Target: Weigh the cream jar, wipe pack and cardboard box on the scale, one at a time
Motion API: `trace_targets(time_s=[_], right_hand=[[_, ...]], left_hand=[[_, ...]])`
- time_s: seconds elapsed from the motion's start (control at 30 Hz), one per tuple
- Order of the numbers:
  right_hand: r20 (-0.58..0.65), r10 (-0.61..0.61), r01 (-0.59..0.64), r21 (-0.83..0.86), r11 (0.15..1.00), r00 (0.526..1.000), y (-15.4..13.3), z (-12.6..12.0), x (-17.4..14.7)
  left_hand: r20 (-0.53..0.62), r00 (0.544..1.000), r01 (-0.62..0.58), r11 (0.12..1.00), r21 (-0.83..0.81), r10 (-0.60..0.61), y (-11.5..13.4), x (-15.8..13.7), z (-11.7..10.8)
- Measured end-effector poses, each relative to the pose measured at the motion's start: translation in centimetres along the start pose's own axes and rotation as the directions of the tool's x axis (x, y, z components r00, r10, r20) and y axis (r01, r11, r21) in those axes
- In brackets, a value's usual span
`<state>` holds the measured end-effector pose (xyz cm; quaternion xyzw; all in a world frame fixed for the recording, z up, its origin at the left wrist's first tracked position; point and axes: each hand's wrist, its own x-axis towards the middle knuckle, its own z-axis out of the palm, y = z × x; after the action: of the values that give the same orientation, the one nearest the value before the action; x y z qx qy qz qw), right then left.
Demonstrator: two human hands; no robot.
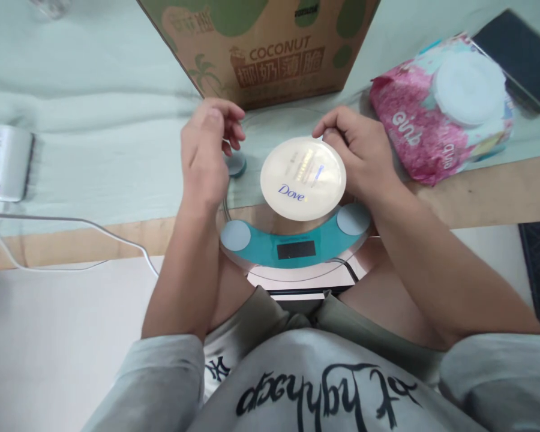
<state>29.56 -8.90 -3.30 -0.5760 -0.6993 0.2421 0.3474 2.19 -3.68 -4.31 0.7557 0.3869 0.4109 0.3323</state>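
Note:
My right hand [355, 150] pinches the right rim of a round cream-coloured Dove cream jar or its lid [303, 179]; I see only the flat printed top, so I cannot tell which. Left of it hovers my left hand [209, 150], its fingers loosely curled with gaps between them and nothing visible inside. Beneath both is a clear glass bathroom scale [256, 255] with a teal curved band, a dark display and round silver pads. The scale overhangs the table edge above my lap.
A brown coconut snack carton [279, 60] stands just beyond my hands. To the right lie a pink pack of wet wipes [418, 114] and a dark flat box [522, 60]. At the left are a white device [6, 162] and a white cable [90, 223]. Pale green cloth covers the surface.

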Motion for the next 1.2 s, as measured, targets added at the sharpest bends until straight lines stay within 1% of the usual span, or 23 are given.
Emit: trace_targets(time_s=[0.07,0.1,0.17,0.23,0.27,0.3,0.5,0.6,0.67,0.73,0.77,0.8,0.83,0.87,0.9,0.93,1.0,1.03,1.07,1.1,1.13,1.17,1.2], right_hand=[[-0.004,-0.004,0.004,0.003,1.0,1.0,0.1,0.0,0.0],[0.0,-0.005,0.005,0.002,1.0,1.0,0.1,0.0,0.1],[0.018,-0.01,0.01,0.005,1.0,1.0,0.0,-0.1,0.1],[0.031,-0.013,0.013,0.016,1.0,0.999,0.0,-0.1,0.1],[0.033,-0.011,0.011,0.023,1.0,0.999,0.0,-0.1,0.1],[0.033,-0.011,0.01,0.029,1.0,0.999,0.1,0.0,0.0],[0.048,-0.02,0.018,0.047,0.999,0.999,0.1,-0.1,0.1],[0.034,-0.013,0.011,0.066,0.998,0.999,-0.1,0.0,0.1],[0.014,-0.008,0.007,0.079,0.997,1.0,-0.3,0.1,0.1],[-0.008,-0.004,0.005,0.085,0.996,1.0,-0.4,0.2,0.1],[-0.013,0.001,0.001,0.085,0.996,1.0,-0.4,0.3,0.1],[-0.017,0.008,-0.006,0.086,0.996,1.0,-0.4,0.3,0.1],[-0.022,0.015,-0.013,0.088,0.996,1.0,-0.4,0.4,0.2],[-0.025,0.021,-0.019,0.089,0.996,0.999,-0.4,0.4,0.2],[-0.026,0.027,-0.024,0.091,0.996,0.999,-0.4,0.4,0.2],[-0.023,0.031,-0.029,0.095,0.995,0.999,-0.4,0.4,0.2],[-0.012,0.04,-0.038,0.109,0.993,0.999,-0.3,0.2,0.3],[-0.008,0.047,-0.046,0.121,0.992,0.999,-0.3,0.2,0.3],[-0.009,0.054,-0.053,0.136,0.989,0.998,-0.3,0.1,0.4],[-0.015,0.06,-0.057,0.151,0.987,0.998,-0.3,0.0,0.4],[-0.022,0.062,-0.058,0.165,0.985,0.998,-0.2,0.0,0.4],[-0.031,0.062,-0.056,0.178,0.982,0.998,-0.2,0.0,0.3],[-0.037,0.061,-0.053,0.191,0.98,0.997,-0.2,0.0,0.3]], left_hand=[[0.07,0.99,-0.124,0.992,0.021,0.122,2.5,-0.2,-0.5],[0.134,0.976,-0.181,0.982,0.047,0.174,4.0,-0.3,-0.6],[0.315,0.908,-0.326,0.938,0.116,0.277,6.8,-0.5,-0.3],[0.475,0.822,-0.434,0.886,0.161,0.315,8.6,-0.5,0.1],[0.515,0.797,-0.455,0.874,0.171,0.314,9.0,-0.5,0.4],[0.525,0.792,-0.455,0.875,0.168,0.312,9.1,-0.4,0.6],[0.465,0.825,-0.446,0.876,0.184,0.322,8.2,-0.6,1.1],[0.364,0.875,-0.41,0.888,0.208,0.318,8.3,-1.1,1.5],[0.286,0.908,-0.37,0.905,0.208,0.306,7.5,-1.0,1.2],[0.206,0.923,-0.366,0.907,0.206,0.326,5.1,-0.3,-0.4],[0.16,0.928,-0.365,0.906,0.214,0.336,3.3,0.2,-1.8],[0.138,0.912,-0.409,0.881,0.236,0.387,1.0,0.8,-3.5],[0.11,0.91,-0.415,0.871,0.264,0.4,-1.4,1.3,-5.5],[0.08,0.918,-0.394,0.862,0.318,0.39,-4.0,1.8,-7.6],[0.015,0.93,-0.344,0.856,0.385,0.367,-6.5,2.1,-9.8],[-0.112,0.937,-0.248,0.856,0.453,0.331,-8.6,2.2,-11.8],[-0.36,0.919,0.055,0.852,0.52,0.16,-11.4,1.8,-14.6],[-0.484,0.873,0.221,0.831,0.511,0.066,-12.0,1.5,-15.3],[-0.583,0.812,0.356,0.8,0.483,-0.01,-12.0,1.1,-15.5],[-0.657,0.751,0.457,0.768,0.449,-0.062,-11.6,0.7,-15.3],[-0.706,0.701,0.526,0.739,0.42,-0.097,-10.8,0.4,-14.7],[-0.734,0.668,0.573,0.713,0.404,-0.121,-9.9,0.2,-13.8],[-0.746,0.652,0.605,0.688,0.401,-0.139,-9.0,0.0,-12.9]])
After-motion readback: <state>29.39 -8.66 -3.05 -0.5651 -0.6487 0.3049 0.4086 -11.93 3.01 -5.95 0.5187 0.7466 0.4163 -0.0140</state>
